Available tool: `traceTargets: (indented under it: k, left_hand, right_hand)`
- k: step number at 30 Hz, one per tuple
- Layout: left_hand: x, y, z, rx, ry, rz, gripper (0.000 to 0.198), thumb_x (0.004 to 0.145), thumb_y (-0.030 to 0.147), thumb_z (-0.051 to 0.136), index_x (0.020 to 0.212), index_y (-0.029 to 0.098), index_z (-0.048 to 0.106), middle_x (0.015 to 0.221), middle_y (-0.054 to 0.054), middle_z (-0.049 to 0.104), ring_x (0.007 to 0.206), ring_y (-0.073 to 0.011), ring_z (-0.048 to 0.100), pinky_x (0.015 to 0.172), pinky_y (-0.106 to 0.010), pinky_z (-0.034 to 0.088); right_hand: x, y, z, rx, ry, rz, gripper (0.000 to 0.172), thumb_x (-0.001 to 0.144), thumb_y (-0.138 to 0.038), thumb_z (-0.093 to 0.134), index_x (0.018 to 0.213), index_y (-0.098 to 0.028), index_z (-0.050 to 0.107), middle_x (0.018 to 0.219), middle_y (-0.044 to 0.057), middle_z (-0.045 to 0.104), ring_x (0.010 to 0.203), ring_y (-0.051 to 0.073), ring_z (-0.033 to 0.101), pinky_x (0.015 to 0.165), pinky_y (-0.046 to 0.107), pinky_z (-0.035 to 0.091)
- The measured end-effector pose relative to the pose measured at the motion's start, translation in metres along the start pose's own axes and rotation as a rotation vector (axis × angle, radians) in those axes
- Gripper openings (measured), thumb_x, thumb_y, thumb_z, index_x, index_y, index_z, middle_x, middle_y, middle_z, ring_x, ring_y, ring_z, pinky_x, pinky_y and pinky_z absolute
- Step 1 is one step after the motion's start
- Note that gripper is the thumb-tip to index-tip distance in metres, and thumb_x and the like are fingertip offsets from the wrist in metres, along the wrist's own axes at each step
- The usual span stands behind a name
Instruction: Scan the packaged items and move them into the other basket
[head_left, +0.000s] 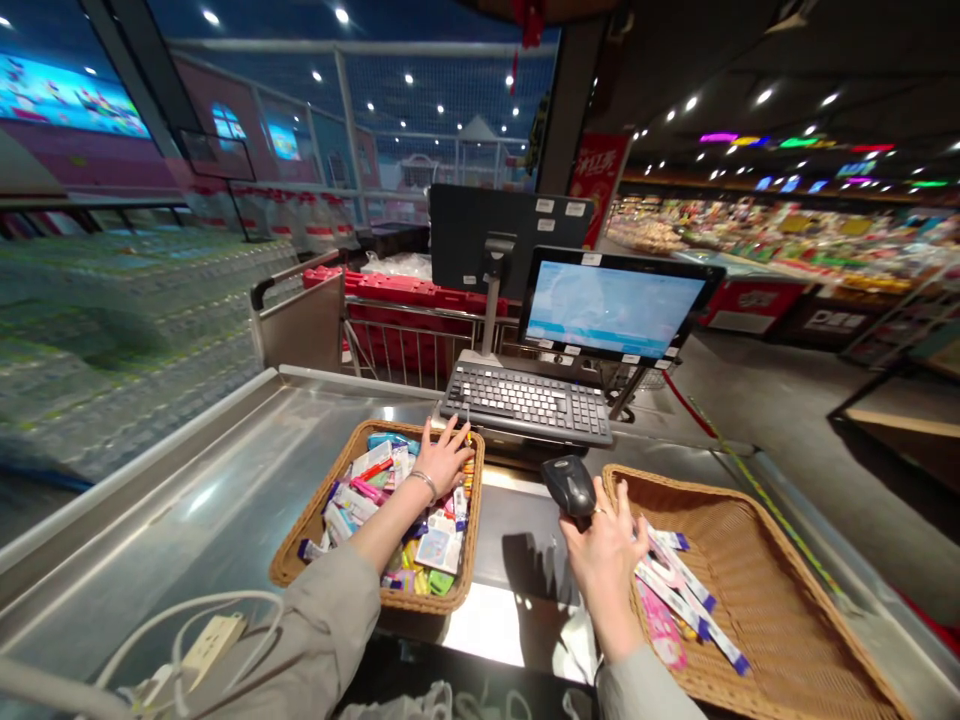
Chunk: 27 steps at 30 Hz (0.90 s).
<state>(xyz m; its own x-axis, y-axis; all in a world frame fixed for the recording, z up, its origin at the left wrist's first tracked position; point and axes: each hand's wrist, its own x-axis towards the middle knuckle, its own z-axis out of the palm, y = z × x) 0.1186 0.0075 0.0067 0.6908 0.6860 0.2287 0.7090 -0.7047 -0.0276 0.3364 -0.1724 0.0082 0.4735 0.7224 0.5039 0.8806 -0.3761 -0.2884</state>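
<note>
My left hand (442,465), with a bracelet at the wrist, reaches over the far right part of a wicker basket (283,550). Its fingers are spread above the small packets, and no item shows in its grip. That basket is filled with mixed colourful packs, including a white square pack (436,548). My right hand (606,555) is around a black barcode scanner (570,485), with the scanner head showing between thumb and forefinger; its handle is hidden. Beside this hand, a second wicker basket (787,590) holds several slim white-and-purple packs (679,595) and a pink packet (661,625).
Beyond the baskets stand a black keyboard (529,400) and a lit monitor (611,310). The metal counter (217,480) has a raised rim. A power strip (214,645) with white cables lies at the lower left. A shopping cart (412,335) stands behind the counter.
</note>
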Motion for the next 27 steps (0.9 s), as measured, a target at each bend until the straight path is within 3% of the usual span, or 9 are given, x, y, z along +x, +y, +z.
traceTargets:
  k: [6,11,19,27]
  left_hand:
    - [-0.006,-0.007,0.004,-0.009,0.019,-0.022,0.022,0.081,0.042,0.06,0.092,0.025,0.067,0.152,-0.005,0.038,0.146,-0.0342,0.014,0.11,-0.068,-0.01]
    - [-0.015,-0.019,0.006,-0.05,-0.082,-0.063,0.021,0.082,0.045,0.062,0.082,0.024,0.066,0.147,-0.003,0.046,0.145,-0.034,0.019,0.107,-0.072,-0.01]
    - [-0.013,-0.023,0.009,-0.083,-0.182,-0.041,0.031,0.077,0.052,0.067,0.104,0.037,0.069,0.15,-0.004,0.041,0.145,-0.0371,0.014,0.104,-0.074,-0.009]
    - [-0.029,-0.018,0.005,-0.115,-0.162,-0.101,0.023,0.083,0.053,0.059,0.085,0.036,0.074,0.146,0.002,0.047,0.144,-0.0345,0.02,0.106,-0.071,-0.011]
  right_hand:
    - [0.003,0.001,0.003,-0.012,-0.017,-0.014,0.044,0.082,-0.034,0.042,0.115,-0.014,0.062,0.133,0.012,0.056,0.139,0.028,0.024,0.107,0.053,0.017]
    - [0.004,-0.001,0.006,-0.005,-0.029,-0.009,0.044,0.08,-0.034,0.042,0.114,-0.014,0.062,0.134,0.009,0.056,0.139,0.027,0.025,0.107,0.052,0.017]
    - [0.002,-0.005,0.009,0.027,-0.023,-0.029,0.045,0.079,-0.036,0.042,0.112,-0.015,0.063,0.132,0.011,0.057,0.137,0.029,0.029,0.106,0.052,0.019]
    - [-0.001,-0.003,0.006,0.023,-0.023,-0.033,0.04,0.079,-0.034,0.042,0.105,-0.017,0.066,0.131,0.011,0.058,0.137,0.029,0.029,0.105,0.052,0.02]
